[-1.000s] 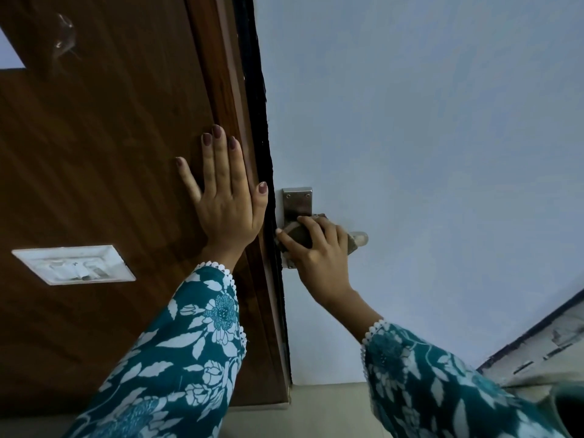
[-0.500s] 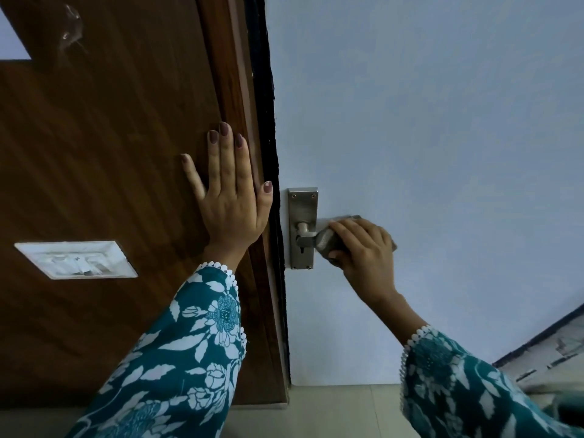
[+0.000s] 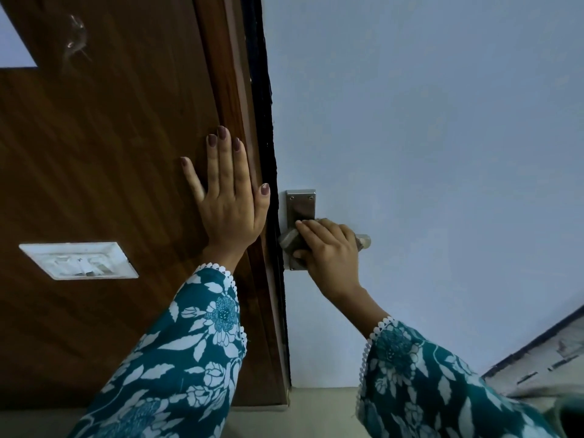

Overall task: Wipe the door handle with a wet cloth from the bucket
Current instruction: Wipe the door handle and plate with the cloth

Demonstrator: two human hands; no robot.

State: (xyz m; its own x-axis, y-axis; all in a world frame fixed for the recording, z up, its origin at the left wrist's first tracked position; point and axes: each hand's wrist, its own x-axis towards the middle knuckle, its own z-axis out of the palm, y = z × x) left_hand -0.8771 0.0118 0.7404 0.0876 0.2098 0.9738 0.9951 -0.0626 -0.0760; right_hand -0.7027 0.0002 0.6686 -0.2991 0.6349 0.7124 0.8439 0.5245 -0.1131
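Now, my right hand [image 3: 331, 248]: fingers closed around the cloth [image 3: 289, 243] on the door handle [image 3: 363, 241].
My left hand [image 3: 229, 200]: spread flat on the brown door [image 3: 110, 169].

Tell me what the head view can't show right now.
- Door handle lever: mostly covered by the right hand and cloth; only its tip shows.
- Cloth: wetness unreadable.
- Bucket: not in view.
- Lower backplate: hidden behind the fingers.

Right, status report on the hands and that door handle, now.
Left hand flat on the wooden door, open. Right hand pressing grey cloth over door handle. Nothing in the way.
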